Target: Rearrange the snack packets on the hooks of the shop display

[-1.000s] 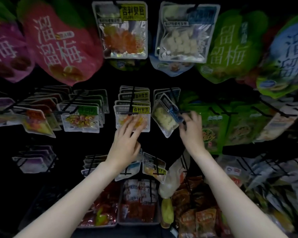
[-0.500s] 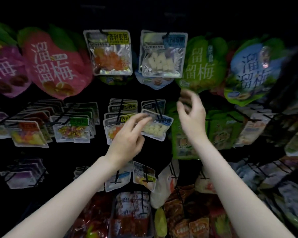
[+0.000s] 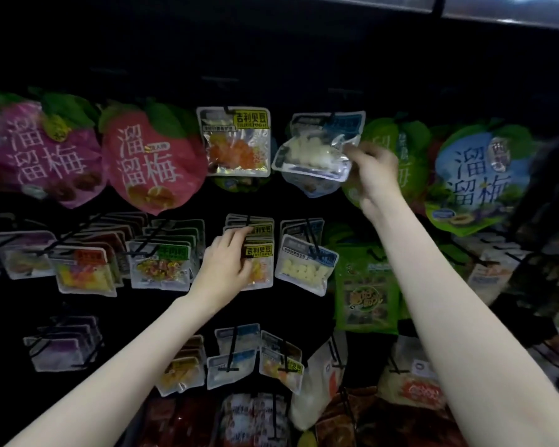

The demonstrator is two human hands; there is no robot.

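Note:
My right hand (image 3: 373, 171) is raised to the top row and grips the right edge of a clear packet with white pieces and a blue label (image 3: 313, 153), tilting it on its hook. My left hand (image 3: 228, 266) rests on the front of the yellow-labelled packets with orange pieces (image 3: 259, 253) in the middle row, fingers curled over the top of the stack. Beside that stack, to the right, hangs a blue-labelled packet of white pieces (image 3: 305, 269). Another yellow-labelled packet (image 3: 236, 140) hangs in the top row.
Large pink plum bags (image 3: 152, 162) hang top left, green (image 3: 397, 146) and blue (image 3: 478, 179) ones top right. Rows of small clear packets (image 3: 158, 266) fill the hooks to the left. Green bags (image 3: 365, 291) hang right of centre; red packets (image 3: 255, 417) sit in trays below.
My right hand rose from the middle row to the top row and took hold of the blue-labelled packet. My left hand stayed on the yellow-labelled stack. The view tilted upward.

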